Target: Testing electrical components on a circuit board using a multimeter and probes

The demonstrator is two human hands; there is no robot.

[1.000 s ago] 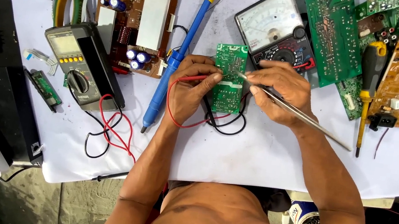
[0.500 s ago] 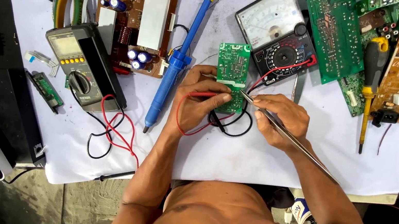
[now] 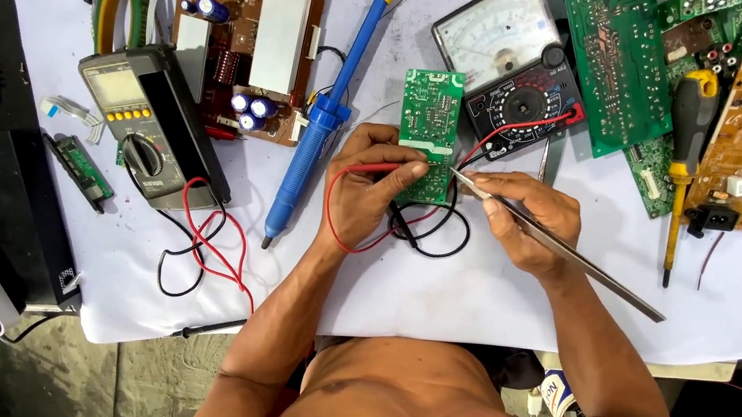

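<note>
Left hand (image 3: 372, 185) has its fingers clamped on a small green board (image 3: 429, 130) near the middle of the desk (image 3: 436, 295), pinning a red lead (image 3: 340, 224) against it. Right hand (image 3: 525, 216) pinches long metal tweezers (image 3: 567, 256) (tip touching the board's lower edge). An analog meter (image 3: 513, 54) sits just behind, toward the back edge.

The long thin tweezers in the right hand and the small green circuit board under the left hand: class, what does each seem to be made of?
Long thin tweezers: probably bare metal, steel by the look; grey with a dull sheen. Small green circuit board: seemingly rigid laminate with a glossy green coating and pale printed marks.
</note>
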